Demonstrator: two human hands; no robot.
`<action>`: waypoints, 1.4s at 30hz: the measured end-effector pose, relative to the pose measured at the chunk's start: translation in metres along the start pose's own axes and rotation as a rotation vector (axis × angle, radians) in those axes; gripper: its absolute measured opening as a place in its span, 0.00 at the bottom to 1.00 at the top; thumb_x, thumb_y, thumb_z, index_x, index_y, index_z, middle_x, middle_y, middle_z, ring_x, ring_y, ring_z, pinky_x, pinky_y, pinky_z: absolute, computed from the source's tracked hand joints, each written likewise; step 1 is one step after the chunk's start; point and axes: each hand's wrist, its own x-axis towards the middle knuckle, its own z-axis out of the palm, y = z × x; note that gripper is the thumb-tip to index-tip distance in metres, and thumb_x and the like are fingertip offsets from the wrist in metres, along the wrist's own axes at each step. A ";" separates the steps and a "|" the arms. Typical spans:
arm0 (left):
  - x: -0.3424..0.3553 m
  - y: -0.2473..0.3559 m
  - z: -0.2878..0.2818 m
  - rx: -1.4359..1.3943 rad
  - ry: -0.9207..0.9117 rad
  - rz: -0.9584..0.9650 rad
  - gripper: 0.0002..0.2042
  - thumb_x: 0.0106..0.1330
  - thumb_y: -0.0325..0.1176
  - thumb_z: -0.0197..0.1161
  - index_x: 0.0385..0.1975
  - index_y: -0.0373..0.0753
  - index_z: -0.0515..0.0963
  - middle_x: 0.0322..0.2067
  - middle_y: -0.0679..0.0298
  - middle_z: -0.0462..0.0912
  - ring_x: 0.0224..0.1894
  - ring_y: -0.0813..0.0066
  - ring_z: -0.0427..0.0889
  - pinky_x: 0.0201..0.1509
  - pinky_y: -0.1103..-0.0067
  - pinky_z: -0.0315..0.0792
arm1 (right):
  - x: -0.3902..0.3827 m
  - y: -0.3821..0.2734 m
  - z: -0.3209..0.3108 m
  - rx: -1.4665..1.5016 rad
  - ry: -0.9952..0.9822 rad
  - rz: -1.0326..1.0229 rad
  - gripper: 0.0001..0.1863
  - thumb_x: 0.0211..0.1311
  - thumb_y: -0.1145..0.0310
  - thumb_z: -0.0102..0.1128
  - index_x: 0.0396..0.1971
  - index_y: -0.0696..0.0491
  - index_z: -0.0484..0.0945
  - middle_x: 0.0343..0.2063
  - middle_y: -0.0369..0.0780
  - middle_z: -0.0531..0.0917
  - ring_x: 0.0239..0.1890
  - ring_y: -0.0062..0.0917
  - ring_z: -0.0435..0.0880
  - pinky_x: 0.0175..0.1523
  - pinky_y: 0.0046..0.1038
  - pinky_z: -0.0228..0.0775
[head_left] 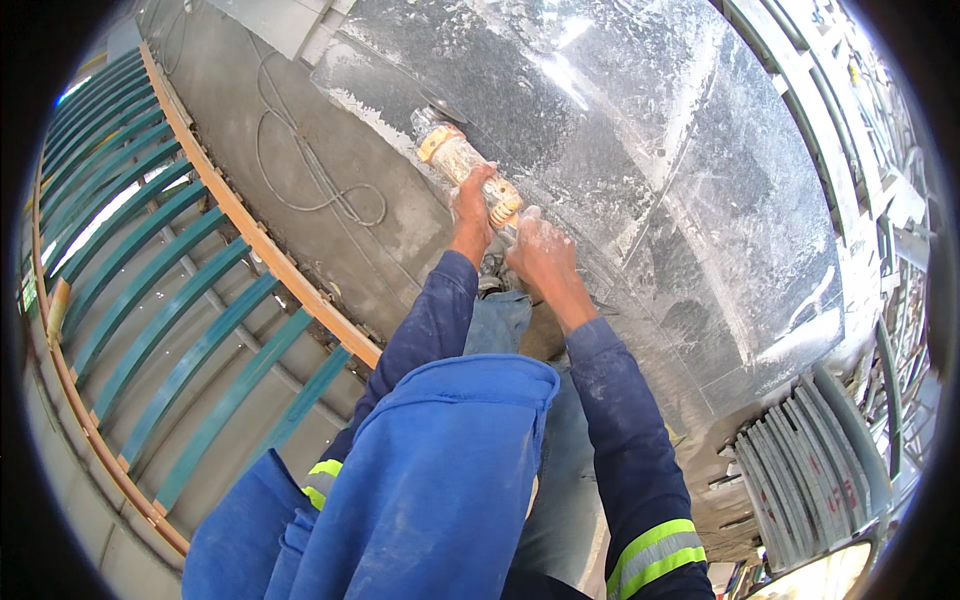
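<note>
The left hand (472, 203) was closed around the middle of a dusty, cream-yellow grinder (453, 157), and the right hand (543, 250) was wrapped at its rear end, so both grips were narrow. The grinder was located at the left edge of a big dark grey slab (630, 130), its round disc (445, 109) lying over the surface; whether the disc touched the stone, I could not tell. White dust covered the slab in streaks. To the left, a thin cable (318, 178) made loops upon the floor (400, 240), beside a rack with teal slats (172, 328).
</note>
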 end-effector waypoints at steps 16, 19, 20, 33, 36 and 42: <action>0.020 0.024 0.004 0.036 -0.018 -0.045 0.13 0.55 0.34 0.63 0.36 0.38 0.71 0.27 0.61 0.75 0.25 0.65 0.80 0.29 0.68 0.80 | 0.027 -0.011 0.005 0.054 0.013 -0.014 0.15 0.49 0.72 0.58 0.37 0.62 0.72 0.30 0.55 0.83 0.37 0.47 0.85 0.43 0.43 0.77; 0.004 0.009 0.008 0.010 -0.025 -0.047 0.12 0.56 0.34 0.62 0.36 0.38 0.71 0.27 0.62 0.75 0.25 0.66 0.80 0.28 0.68 0.80 | 0.008 -0.003 -0.003 0.029 -0.001 0.036 0.14 0.49 0.72 0.59 0.36 0.61 0.72 0.29 0.54 0.84 0.37 0.46 0.85 0.43 0.42 0.77; 0.005 0.005 0.002 0.004 -0.022 -0.029 0.12 0.56 0.34 0.62 0.36 0.38 0.71 0.27 0.62 0.76 0.25 0.66 0.80 0.28 0.68 0.80 | 0.005 -0.005 -0.004 0.036 -0.012 0.047 0.14 0.49 0.72 0.59 0.36 0.62 0.72 0.30 0.54 0.84 0.37 0.46 0.85 0.43 0.42 0.77; 0.023 0.036 0.010 0.062 -0.006 -0.017 0.14 0.53 0.36 0.64 0.36 0.37 0.71 0.27 0.61 0.75 0.26 0.66 0.80 0.31 0.68 0.80 | 0.036 -0.018 0.002 0.038 -0.004 -0.022 0.15 0.51 0.72 0.56 0.39 0.63 0.72 0.33 0.54 0.84 0.39 0.45 0.85 0.44 0.41 0.77; 0.025 0.037 0.006 0.060 -0.001 -0.034 0.14 0.53 0.36 0.64 0.36 0.38 0.71 0.27 0.61 0.75 0.26 0.65 0.80 0.31 0.68 0.80 | 0.033 -0.022 -0.001 0.036 -0.023 -0.019 0.16 0.51 0.72 0.57 0.40 0.63 0.72 0.33 0.54 0.84 0.39 0.45 0.86 0.44 0.41 0.77; 0.002 0.012 0.004 0.023 -0.006 -0.048 0.13 0.55 0.34 0.64 0.37 0.38 0.71 0.27 0.62 0.76 0.27 0.66 0.81 0.31 0.69 0.80 | 0.006 -0.012 -0.010 0.010 -0.076 0.056 0.15 0.51 0.72 0.58 0.38 0.62 0.72 0.32 0.54 0.84 0.39 0.45 0.85 0.44 0.41 0.77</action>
